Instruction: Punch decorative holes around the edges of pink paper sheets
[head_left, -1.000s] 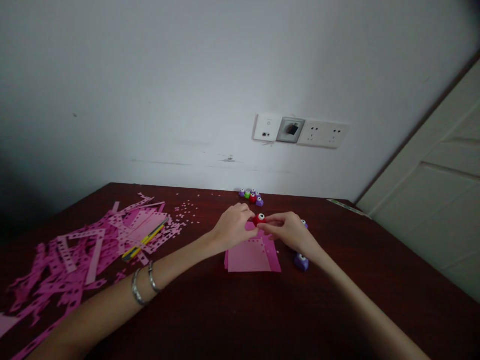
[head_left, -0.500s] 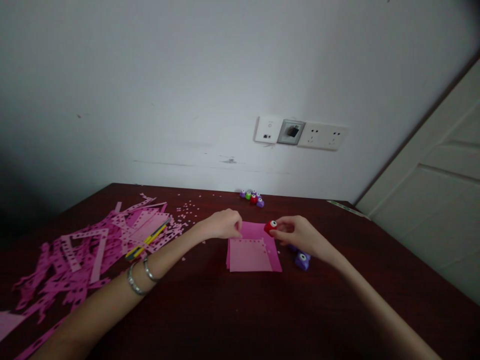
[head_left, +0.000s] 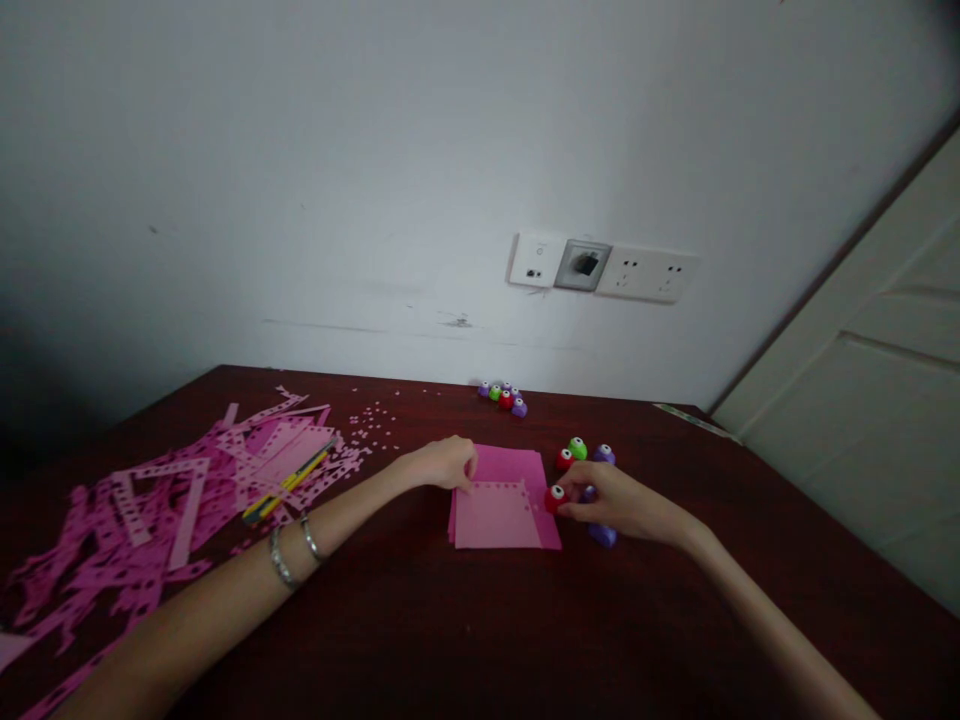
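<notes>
A light pink sheet (head_left: 495,522) with small holes along its top and right margins lies over darker pink sheets (head_left: 514,462) on the dark table. My left hand (head_left: 448,464) is closed at the stack's left edge, fingertips pinching the paper near the light sheet's upper left corner. Between the thumb and fingers of my right hand (head_left: 611,497) is a small red craft punch (head_left: 555,498) with an eye-like top, at the stack's right edge. Around that hand stand another red punch (head_left: 565,460), a green punch (head_left: 577,448) and purple ones (head_left: 604,454), partly hidden by it.
Punched pink paper strips (head_left: 161,510) are heaped at left, with a yellow cutter knife (head_left: 289,482) on them. Tiny paper bits (head_left: 367,430) are scattered beside the heap. Several more punches (head_left: 505,400) sit near the wall, below the sockets (head_left: 637,273).
My right hand has moved down and toward me with the red punch, from above the stack's upper right to its right edge. Punches behind that hand now show. My left hand has shifted slightly left.
</notes>
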